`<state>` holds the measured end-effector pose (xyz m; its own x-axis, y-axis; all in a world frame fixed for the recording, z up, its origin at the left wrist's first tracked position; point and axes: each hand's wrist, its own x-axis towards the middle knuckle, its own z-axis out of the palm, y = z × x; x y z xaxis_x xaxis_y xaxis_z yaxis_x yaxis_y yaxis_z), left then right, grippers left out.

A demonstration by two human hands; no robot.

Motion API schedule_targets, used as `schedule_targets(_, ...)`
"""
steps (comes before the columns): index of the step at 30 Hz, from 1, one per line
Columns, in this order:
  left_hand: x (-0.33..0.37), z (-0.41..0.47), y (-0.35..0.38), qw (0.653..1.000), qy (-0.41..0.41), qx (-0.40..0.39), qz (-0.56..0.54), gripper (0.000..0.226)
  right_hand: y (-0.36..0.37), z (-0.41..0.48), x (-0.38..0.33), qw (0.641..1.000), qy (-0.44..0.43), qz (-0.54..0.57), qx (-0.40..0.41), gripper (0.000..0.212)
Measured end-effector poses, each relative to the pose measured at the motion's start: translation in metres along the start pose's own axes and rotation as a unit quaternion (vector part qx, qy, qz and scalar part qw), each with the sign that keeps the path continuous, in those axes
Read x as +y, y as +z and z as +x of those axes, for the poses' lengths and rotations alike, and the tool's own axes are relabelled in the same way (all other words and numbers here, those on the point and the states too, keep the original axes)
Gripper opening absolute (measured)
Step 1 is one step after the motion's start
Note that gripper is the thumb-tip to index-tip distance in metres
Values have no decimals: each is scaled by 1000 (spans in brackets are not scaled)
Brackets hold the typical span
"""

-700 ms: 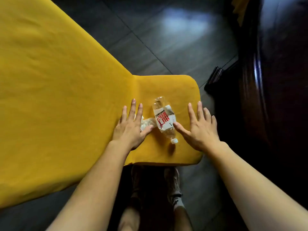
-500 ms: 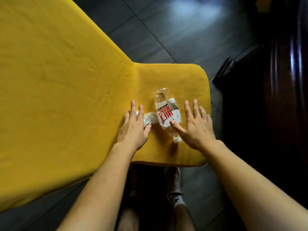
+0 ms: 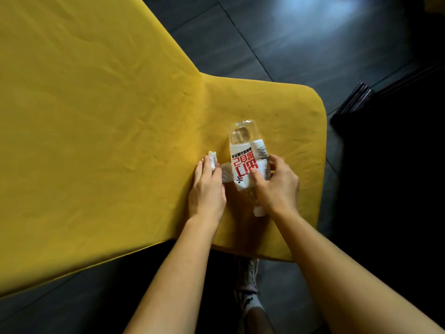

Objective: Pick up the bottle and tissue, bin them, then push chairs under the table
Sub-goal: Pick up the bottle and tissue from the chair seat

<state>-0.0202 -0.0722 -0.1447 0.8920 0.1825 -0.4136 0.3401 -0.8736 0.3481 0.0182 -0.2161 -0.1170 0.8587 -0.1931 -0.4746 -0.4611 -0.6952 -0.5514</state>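
Yellow cloth, right hand fingers clasping bottle, left hand pinching tissue

Materials and finishes as I read them from the head view. The worktop is covered in yellow cloth, matt, with a soft nap and shallow creases across it. I see the bottle as clear, glossy plastic that catches highlights at its base; its label looks like smooth white printed film with red and black characters, and its cap is white plastic. The tissue is white, matt, crumpled paper. The floor consists of dark, smooth tiles with a polished sheen that reflects a pale glare. The shoe below appears matt; its material I cannot tell.
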Motion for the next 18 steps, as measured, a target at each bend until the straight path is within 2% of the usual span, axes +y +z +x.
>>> schedule_targets(2, 4, 3, -3, 1000, 5, 25, -8, 32, -4, 3, 0, 999, 21, 28, 3, 44)
schedule_targets(6, 8, 3, -18, 999, -48, 9, -13, 27, -15, 8, 5, 996, 65, 64, -4, 21)
schedule_targets(10, 20, -5, -51, 978, -105, 6, -181, 35, -38, 3, 1, 988, 110, 111, -13, 3)
schedule_targets(12, 30, -15, -73, 958, -130, 32, -255, 38, -56, -3, -8, 983, 110, 149, -5, 16)
schedule_targets(14, 42, -26, -99, 940, -159, 64, -294, 34, -79, -13, -22, 977, 103, 188, -4, 9)
schedule_targets(15, 50, -33, -114, 932, -174, 77, -309, 30, -93, -19, -32, 974, 99, 203, -15, 10)
schedule_targets(18, 73, -63, -169, 887, -213, 102, -398, 11, -142, -45, -73, 958, 96, 262, -60, 30)
